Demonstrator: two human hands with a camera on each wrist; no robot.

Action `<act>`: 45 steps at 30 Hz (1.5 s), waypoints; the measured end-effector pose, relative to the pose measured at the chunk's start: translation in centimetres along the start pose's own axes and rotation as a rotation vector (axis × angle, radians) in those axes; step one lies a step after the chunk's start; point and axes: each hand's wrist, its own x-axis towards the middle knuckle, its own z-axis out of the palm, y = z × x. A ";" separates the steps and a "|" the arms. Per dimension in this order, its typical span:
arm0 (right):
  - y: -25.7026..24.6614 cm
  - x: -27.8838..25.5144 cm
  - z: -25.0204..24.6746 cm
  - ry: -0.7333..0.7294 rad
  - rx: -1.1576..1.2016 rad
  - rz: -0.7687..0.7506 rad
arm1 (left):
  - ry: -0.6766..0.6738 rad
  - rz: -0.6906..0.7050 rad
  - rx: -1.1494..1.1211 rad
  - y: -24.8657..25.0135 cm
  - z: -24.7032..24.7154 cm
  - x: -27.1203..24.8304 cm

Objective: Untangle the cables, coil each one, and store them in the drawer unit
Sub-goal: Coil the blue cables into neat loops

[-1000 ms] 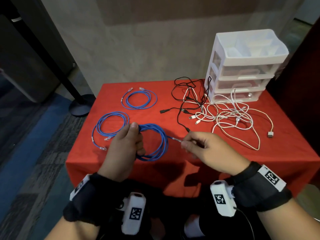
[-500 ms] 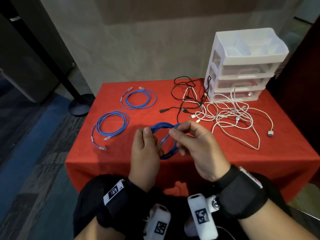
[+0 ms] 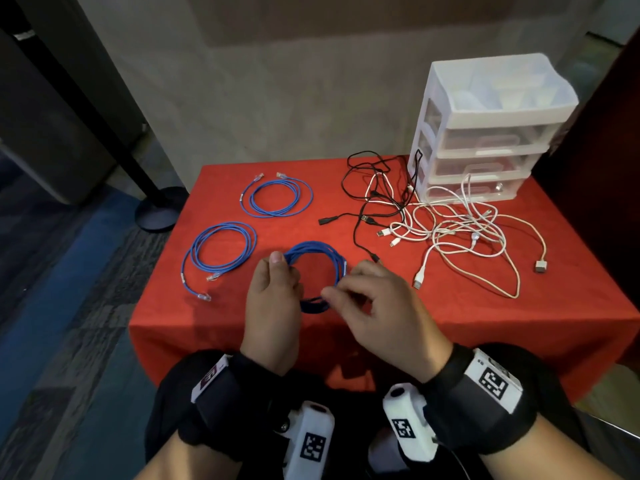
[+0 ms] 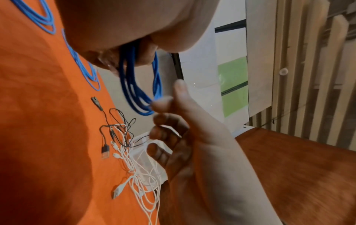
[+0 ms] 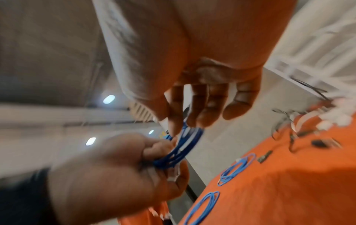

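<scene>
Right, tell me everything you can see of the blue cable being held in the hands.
The blue cable is thin, round and plastic-jacketed, wound into a small multi-loop coil held above the red tablecloth, near its front edge. The left hand grips one side of the coil, thumb on top; the right hand pinches the opposite side between thumb and forefinger. A pale connector shows at the coil's right side. The loops are bunched but not tied. It touches only the hands.
</scene>
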 end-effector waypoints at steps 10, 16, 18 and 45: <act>1.0 -0.2 0.6 0.048 0.799 0.422 | -0.096 -0.084 -0.150 0.9 0.5 -0.3; 2.1 -0.1 0.4 0.076 0.722 0.390 | -0.161 -0.194 0.010 0.7 -0.4 -0.8; 2.4 0.1 0.3 0.070 0.654 0.369 | -0.179 -0.202 0.024 0.5 -0.5 -1.0; 4.9 2.1 0.1 -0.107 0.890 0.682 | -0.156 -0.252 0.358 -2.5 -6.0 5.6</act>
